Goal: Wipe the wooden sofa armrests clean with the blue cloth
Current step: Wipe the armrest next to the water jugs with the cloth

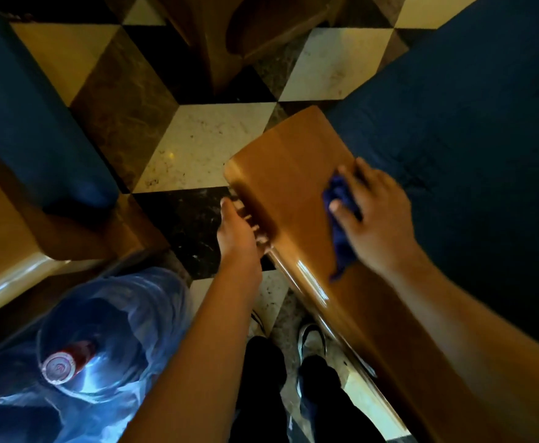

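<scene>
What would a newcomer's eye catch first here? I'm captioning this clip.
The right hand pressing a blue cloth on the glossy wooden armrest at centre right. The left hand touches the armrest's outer edge. At lower left stands a big plastic-wrapped water bottle on the checkered floor.

A big clear water bottle [102, 340] with a red cap [58, 368] stands at seven o'clock, wrapped in thin plastic. The floor [197, 139] of cream, brown and black diamond tiles fills the centre toward twelve. Two shoes [311, 342] show at six o'clock.
</scene>
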`<state>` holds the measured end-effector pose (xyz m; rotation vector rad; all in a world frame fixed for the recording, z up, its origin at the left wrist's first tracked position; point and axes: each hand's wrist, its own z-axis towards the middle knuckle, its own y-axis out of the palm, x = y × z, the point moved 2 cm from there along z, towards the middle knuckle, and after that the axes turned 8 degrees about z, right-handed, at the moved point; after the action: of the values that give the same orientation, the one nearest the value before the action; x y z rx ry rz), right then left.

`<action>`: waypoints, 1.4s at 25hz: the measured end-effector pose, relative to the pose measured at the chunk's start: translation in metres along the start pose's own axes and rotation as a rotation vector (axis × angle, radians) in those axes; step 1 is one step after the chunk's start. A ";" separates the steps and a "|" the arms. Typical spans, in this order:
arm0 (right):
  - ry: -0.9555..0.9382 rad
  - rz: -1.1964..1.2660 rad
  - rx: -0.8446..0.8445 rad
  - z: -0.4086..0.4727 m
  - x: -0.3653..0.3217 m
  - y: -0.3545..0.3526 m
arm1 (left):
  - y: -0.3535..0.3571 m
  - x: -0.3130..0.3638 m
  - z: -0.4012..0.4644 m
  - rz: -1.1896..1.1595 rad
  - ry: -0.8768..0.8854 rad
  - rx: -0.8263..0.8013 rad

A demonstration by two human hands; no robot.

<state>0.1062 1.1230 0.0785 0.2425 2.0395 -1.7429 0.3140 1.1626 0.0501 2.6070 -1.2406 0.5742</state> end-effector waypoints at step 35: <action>0.495 0.743 -0.195 -0.342 0.000 -0.082 | 0.012 -0.254 -0.278 0.388 -0.109 -0.183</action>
<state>-0.0017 1.4390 0.1881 1.2842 2.0169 -1.0742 0.0876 1.4268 0.1943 2.2861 -1.7618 0.3590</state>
